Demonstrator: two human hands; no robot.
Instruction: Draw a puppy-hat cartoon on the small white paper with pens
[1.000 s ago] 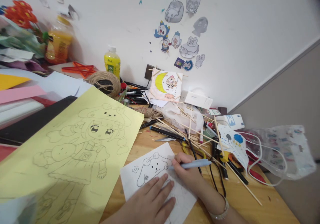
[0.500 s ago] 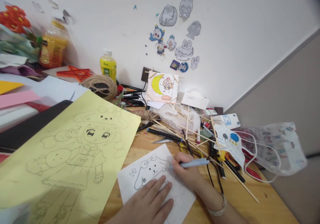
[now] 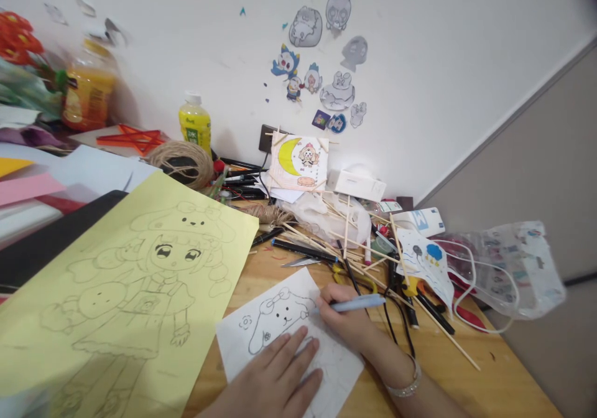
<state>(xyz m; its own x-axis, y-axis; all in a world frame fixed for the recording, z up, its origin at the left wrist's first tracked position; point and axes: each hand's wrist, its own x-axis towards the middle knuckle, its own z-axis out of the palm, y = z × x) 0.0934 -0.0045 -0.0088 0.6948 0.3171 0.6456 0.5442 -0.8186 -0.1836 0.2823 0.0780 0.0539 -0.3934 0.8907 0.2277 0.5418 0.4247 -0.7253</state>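
A small white sheet (image 3: 261, 318) with a line drawing of a dog lies on the wooden desk (image 3: 466, 380). My left hand (image 3: 275, 377) rests flat on its lower part, fingers stretched out. My right hand (image 3: 347, 321) is closed around a light blue pen (image 3: 357, 305) whose tip touches the sheet by the dog's ear. A bracelet circles my right wrist. To the left lies a large yellow sheet (image 3: 135, 287) with a pencil drawing of a girl.
Wooden sticks (image 3: 345, 244), black pens and scissors are heaped behind the white sheet. A twine roll (image 3: 181, 160), a yellow bottle (image 3: 194, 124) and a moon picture (image 3: 298, 160) stand by the sticker-covered wall. A plastic bag (image 3: 508, 269) lies at right. Coloured paper is stacked at left.
The view has drifted a little right and down. Both hands stay on the white sheet, the pen tip barely shifting near the dog's ear.
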